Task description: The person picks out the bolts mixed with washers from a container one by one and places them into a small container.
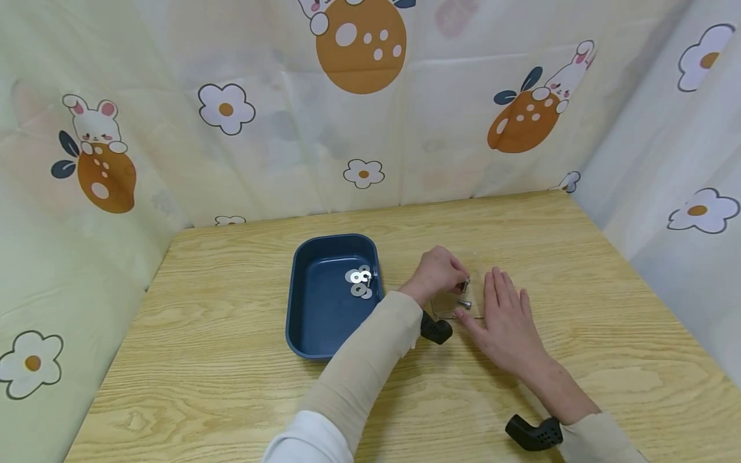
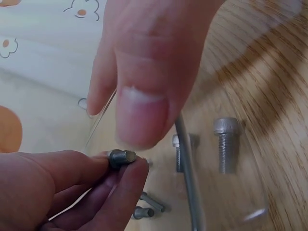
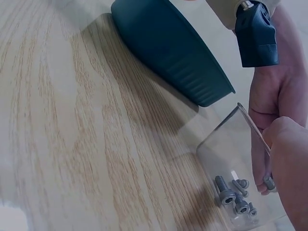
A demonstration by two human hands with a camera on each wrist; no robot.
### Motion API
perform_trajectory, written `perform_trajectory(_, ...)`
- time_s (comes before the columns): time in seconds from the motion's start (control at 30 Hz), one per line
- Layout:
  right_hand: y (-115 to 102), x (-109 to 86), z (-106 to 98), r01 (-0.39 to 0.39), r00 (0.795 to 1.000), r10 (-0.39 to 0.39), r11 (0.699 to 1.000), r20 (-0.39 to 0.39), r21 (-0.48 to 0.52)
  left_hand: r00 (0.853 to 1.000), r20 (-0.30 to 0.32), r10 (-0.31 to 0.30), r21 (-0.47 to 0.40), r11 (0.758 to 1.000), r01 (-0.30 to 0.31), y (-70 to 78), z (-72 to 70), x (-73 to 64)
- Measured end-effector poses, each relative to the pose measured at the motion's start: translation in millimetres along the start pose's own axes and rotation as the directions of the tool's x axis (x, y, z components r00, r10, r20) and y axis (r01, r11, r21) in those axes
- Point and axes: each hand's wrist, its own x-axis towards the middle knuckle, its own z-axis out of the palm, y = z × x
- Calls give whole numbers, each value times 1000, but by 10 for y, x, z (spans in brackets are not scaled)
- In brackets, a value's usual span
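Note:
My left hand (image 1: 438,275) pinches a small metal bolt (image 2: 121,158) between thumb and fingers at the clear plastic box (image 3: 214,137). Inside the box lie several socket-head bolts (image 3: 226,196) of different sizes. Straight fingers of my right hand (image 1: 509,321) lie along the box's right side. Its thumb (image 2: 144,113) reaches over the near wall's edge. In the head view the box is hard to make out, and my left hand covers part of it.
Left of the box, a dark blue tray (image 1: 292,302) holds several flat metal washers (image 1: 359,290). Both stand on a wood-grain table (image 1: 202,360). A printed curtain (image 1: 278,167) hangs behind the table. Black wrist-worn pieces (image 1: 535,434) sit close to the wrists.

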Motion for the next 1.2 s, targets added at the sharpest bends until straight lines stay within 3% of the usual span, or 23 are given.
perform_trajectory(0.2,-1,-5,-5,-1,1000,1,1000,-4,6,1000,-21,6,31,1000,-6,10,15,-27)
perform_trajectory(0.53,3,-8,1,0,1000,0,1000,-6,-12,1000,4,-13,-178,984,13,9,-24,-94)
perform_trajectory(0.73,-6,-7,-7,5,1000,-5,1000,-8,-9,1000,18,-14,-237,971,18,5,-60,-107)
perform_trajectory(0.93,-18,3,-19,13,1000,-13,1000,-14,-6,999,31,-13,-287,958,21,-11,-162,-116)
perform_trajectory(1.2,-115,38,-58,53,998,-53,999,-23,6,998,63,12,-383,924,13,-86,-408,-108)
